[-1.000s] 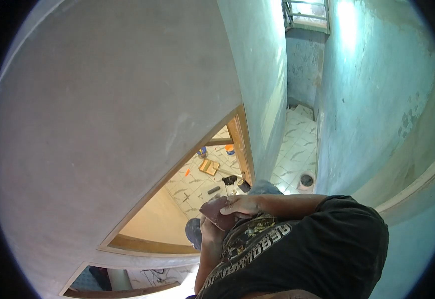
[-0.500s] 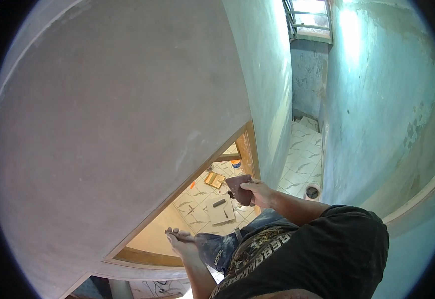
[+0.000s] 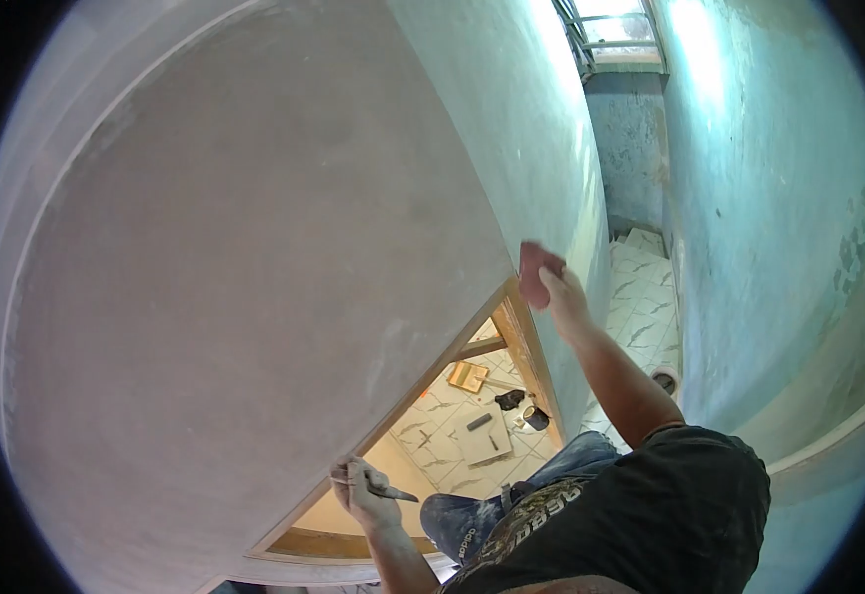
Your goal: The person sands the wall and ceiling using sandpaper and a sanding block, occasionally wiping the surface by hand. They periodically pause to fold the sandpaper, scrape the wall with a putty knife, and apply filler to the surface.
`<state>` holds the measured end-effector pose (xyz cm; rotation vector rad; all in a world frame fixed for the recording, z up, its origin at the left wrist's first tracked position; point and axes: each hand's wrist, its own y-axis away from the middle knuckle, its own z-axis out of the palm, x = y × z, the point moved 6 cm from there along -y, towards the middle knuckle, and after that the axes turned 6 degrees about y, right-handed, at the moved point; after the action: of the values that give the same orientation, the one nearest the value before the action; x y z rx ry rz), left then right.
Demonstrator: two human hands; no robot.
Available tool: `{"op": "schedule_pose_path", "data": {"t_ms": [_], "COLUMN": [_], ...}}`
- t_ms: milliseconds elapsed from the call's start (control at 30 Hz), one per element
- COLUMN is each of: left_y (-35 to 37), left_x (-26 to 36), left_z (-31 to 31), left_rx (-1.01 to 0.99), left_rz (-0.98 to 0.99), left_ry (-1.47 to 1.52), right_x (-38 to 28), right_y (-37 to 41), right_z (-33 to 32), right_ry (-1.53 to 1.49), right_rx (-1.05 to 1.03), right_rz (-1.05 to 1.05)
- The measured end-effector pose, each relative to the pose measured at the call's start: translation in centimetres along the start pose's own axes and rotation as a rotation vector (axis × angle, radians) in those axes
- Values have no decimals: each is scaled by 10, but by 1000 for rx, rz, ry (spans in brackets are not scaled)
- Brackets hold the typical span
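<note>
My right hand [image 3: 564,294] grips a folded piece of reddish-brown sandpaper [image 3: 536,273], thumb on its face. The sandpaper is right at the wall edge, just above the upper corner of the wooden door frame [image 3: 528,337]. Fingers curled, my left hand [image 3: 361,491] is closed around a slim tool [image 3: 398,493] whose dark, pointed end sticks out to the right; the rest is hidden in the palm. White dust coats this hand, which is near the frame's top edge and the grey plastered wall [image 3: 254,257].
Through the doorway, a tiled floor holds a yellow tray [image 3: 468,377], a pale board [image 3: 484,439] with tools on it, a black bag [image 3: 509,399] and a small tub [image 3: 536,418]. To the right, a narrow passage runs between bluish walls [image 3: 759,198], with a bucket [image 3: 664,382] on its floor.
My right hand has lifted the sandpaper up and to the right, to the wall edge above the frame. My left hand has turned over and its fingers have curled, exposing the pointed tool.
</note>
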<state>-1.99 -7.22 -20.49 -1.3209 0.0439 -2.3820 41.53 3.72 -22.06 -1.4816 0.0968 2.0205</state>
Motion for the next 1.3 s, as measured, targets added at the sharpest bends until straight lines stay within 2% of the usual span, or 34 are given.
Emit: {"op": "schedule_pose_path", "data": {"t_ms": [33, 100, 167, 233, 267, 333, 367, 433, 467, 500, 533, 567, 633, 667, 733, 800, 867, 900, 933, 967, 1000, 1033, 1133, 1200, 1233, 1267, 1300], "left_y": [-10, -25, -35, -50, -56, -65, -71, -80, -79, -90, -92, -91, -92, -91, -96, -100, -98, -96, -100, -106, -105, -92, -92, -91, -94, -95, -93], "left_x": [13, 39, 74, 99, 110, 118, 121, 119, 118, 119, 120, 121, 120, 120, 119, 118, 126, 125, 129, 128, 128, 123, 121, 125, 123, 127, 125], "left_z": [6, 28, 55, 72, 77, 79, 81, 89, 87, 81, 79, 77, 76, 72, 62, 58, 61, 67, 63, 49, 40, 75, 78, 71, 68, 70, 76], "left_rx": [-43, -90, -83, -82, -78, -34, 10, 35, 84, 90, 95, 107, 143, 145, 52, 95, 175, 248, 254, 234, 221, 206, 175, 219, 244, 254, 251], "left_rz": [78, 159, 329, 403, 474, 543, 612, 625, 628, 741, 747, 721, 689, 692, 707, 661, 656, 667, 670, 624, 574, 543, 566, 545, 531, 534, 498], "left_ry": [-21, -59, -72, -153, -221, -274, -311, -305, -303, -322, -335, -348, -321, -331, -208, -182, -193, -97, -112, -110, -111, -160, -140, -106, -40, -54, -63], "right_x": [-10, -42, -77, -85, -80, -82, -80, -83, -77, -71, -64, -39, -2, -6, -31, -133, -127, -102, -58, -20, 1, 25, -64, -88, -63, -37, -11], "right_y": [-19, -57, -80, -110, -119, -131, -128, -98, -104, -113, -121, -151, -218, -227, -245, -176, -199, -231, -272, -297, -304, -308, -241, -199, -243, -284, -322], "right_z": [-3, 2, 20, 36, 45, 57, 63, 80, 76, 71, 63, 55, 24, 26, 34, 74, 71, 60, 45, 30, 21, 30, 60, 77, 70, 61, 51], "right_ry": [173, 373, 491, 501, 492, 326, 318, 529, 517, 524, 530, 576, 356, 350, 241, 736, 834, 679, 320, 232, 289, 275, -268, 820, 551, 145, -221], "right_rx": [88, 184, 288, 212, 214, 263, 275, 305, 301, 225, 149, 33, 27, 21, 97, 197, 150, 43, -91, -137, -173, -110, -264, -297, -311, -277, -165], "right_rz": [-108, -516, -739, -470, -462, -719, -719, -916, -908, -927, -941, -630, 32, 39, -140, -1000, -1018, -862, -457, -57, 221, -45, -332, -1001, -726, -457, -261]}}
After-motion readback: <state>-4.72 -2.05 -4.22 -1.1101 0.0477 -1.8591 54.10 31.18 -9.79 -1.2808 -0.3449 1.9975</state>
